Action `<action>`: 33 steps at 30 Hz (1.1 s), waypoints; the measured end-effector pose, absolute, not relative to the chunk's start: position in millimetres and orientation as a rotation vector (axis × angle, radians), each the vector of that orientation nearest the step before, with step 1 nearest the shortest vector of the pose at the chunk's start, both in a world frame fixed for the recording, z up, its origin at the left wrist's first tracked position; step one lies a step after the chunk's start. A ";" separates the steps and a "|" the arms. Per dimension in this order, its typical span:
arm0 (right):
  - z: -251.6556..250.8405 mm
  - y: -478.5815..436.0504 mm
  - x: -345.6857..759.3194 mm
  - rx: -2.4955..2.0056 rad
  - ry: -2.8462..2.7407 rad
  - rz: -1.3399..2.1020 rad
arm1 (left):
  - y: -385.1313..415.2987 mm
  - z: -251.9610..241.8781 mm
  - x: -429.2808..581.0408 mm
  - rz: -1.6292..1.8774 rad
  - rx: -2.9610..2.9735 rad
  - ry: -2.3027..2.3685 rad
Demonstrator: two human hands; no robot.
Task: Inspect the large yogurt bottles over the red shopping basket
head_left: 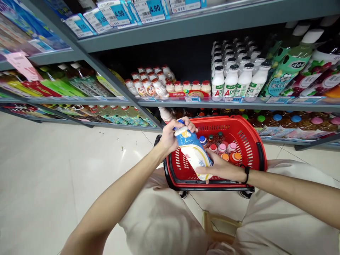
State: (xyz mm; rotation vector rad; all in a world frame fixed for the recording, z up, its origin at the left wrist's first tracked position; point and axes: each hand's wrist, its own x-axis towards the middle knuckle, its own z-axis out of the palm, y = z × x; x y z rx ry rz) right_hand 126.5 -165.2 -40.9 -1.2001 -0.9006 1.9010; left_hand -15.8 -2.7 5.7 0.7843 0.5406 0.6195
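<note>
Tilting above the red basket (254,150) in the head view, a blue-and-white bottle (190,150) is gripped near its blue cap by the left hand (170,136) and around its base by the right hand (221,167), fingers clamped on it. Its small lettering cannot be made out. "AD" is borne by white bottles (230,83) on the shelf (180,104); "4.90" is printed on price tags (153,10) above.
</note>
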 end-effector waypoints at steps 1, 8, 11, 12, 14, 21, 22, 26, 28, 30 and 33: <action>-37.9 -164.7 127.3 -1.125 -0.896 1.955 | -2.6 6.9 -16.7 0.634 0.774 0.559; -38.6 -167.4 126.5 -1.077 -1.025 1.872 | 0.0 8.1 -18.3 0.653 0.771 0.577; -45.7 -169.6 123.7 -1.212 -1.065 1.687 | -0.3 7.5 -16.6 0.632 0.788 0.554; -47.9 -169.9 123.5 -1.246 -1.069 1.636 | -0.5 7.3 -15.9 0.625 0.789 0.549; -51.4 -169.7 124.6 -1.303 -1.059 1.580 | -1.1 6.8 -14.6 0.615 0.786 0.551; -55.3 -166.9 128.3 -1.334 -1.072 1.612 | -2.5 5.8 -12.6 0.567 0.801 0.564; -56.1 -167.2 127.7 -1.329 -1.093 1.612 | -3.1 5.8 -12.4 0.560 0.806 0.555; -59.6 -169.3 124.8 -1.372 -1.142 1.608 | -7.0 5.8 -11.0 0.539 0.823 0.545; -59.6 -169.9 124.4 -1.369 -1.151 1.621 | -9.0 6.2 -10.5 0.534 0.827 0.561; -58.1 -169.9 124.7 -1.331 -1.144 1.650 | -10.2 6.8 -10.4 0.531 0.823 0.575; -55.5 -169.0 125.4 -1.287 -1.137 1.678 | -10.1 7.3 -11.3 0.540 0.811 0.577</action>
